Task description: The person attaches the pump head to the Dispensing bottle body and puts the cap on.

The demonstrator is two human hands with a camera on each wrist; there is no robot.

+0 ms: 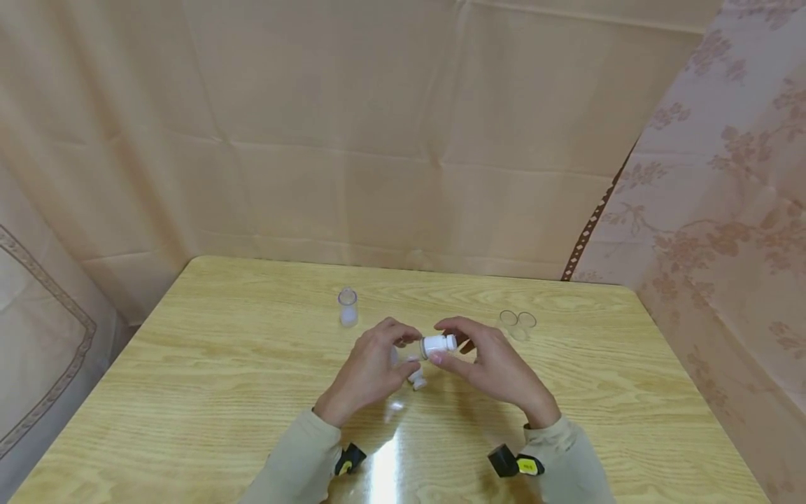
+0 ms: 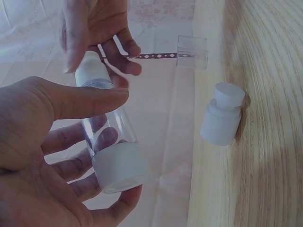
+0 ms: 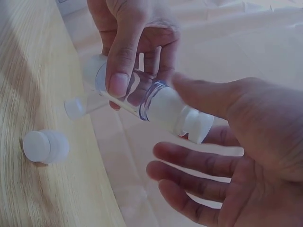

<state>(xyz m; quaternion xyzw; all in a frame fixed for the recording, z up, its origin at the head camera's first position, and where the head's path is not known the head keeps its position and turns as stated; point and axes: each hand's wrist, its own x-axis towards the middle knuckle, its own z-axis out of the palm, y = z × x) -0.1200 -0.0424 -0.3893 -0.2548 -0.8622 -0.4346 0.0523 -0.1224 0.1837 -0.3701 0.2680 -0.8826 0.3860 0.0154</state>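
Observation:
My left hand [image 1: 374, 360] grips a clear tube [image 2: 122, 124] with a white base [image 2: 120, 165], thumb on one side and fingers round the other. A small white bottle [image 3: 165, 109] with a white cap [image 3: 198, 126] sits partly in the tube's open end, cap outward. Around that bottle my right hand [image 1: 497, 364] is spread, its thumb close beside the bottle and its fingers loosely bent below it in the right wrist view. Another white capped bottle [image 2: 221, 118] stands on the table, just under the hands.
Toward the back left of the wooden table [image 1: 252, 392] stands a clear container with a white bottom [image 1: 348, 308]. Clear pieces with round rims [image 1: 518, 319] stand at the back right. Curtains hang behind the table and along its right side.

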